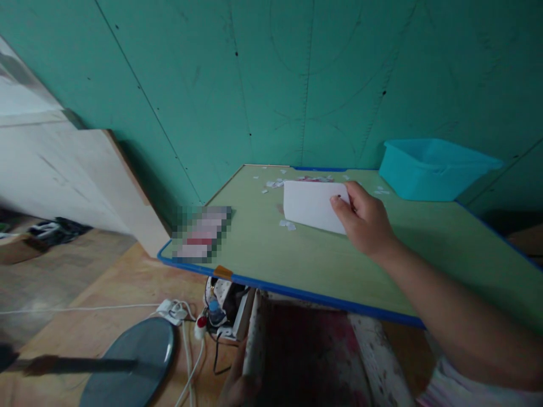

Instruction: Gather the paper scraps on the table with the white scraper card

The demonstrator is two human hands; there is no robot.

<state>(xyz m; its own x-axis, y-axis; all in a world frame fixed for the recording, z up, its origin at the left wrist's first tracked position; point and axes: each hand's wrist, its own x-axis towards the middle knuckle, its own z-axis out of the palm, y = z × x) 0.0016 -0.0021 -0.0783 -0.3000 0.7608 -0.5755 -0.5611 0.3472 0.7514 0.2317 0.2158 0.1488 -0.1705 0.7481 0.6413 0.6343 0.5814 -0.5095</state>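
A: What is the right hand (365,221) doing?

B: It reaches out over the green table (297,254) and pinches the right edge of a white sheet of paper (311,204), thumb on top, the other fingers curled under it. The sheet lies near the far middle of the table, its right side lifted a little.

A: Any writing on the sheet?

B: None that I can read; the side facing up is blank. Small white paper scraps (275,183) lie scattered just beyond and beside it.

A: And the left hand (237,387)?

B: It is low at the bottom edge, below the table, dark and blurred. I cannot tell whether it grips anything.

A: What else is on the table?

B: A teal plastic bin (432,168) at the far right corner, and a pixelated, unreadable patch (201,233) near the left corner.
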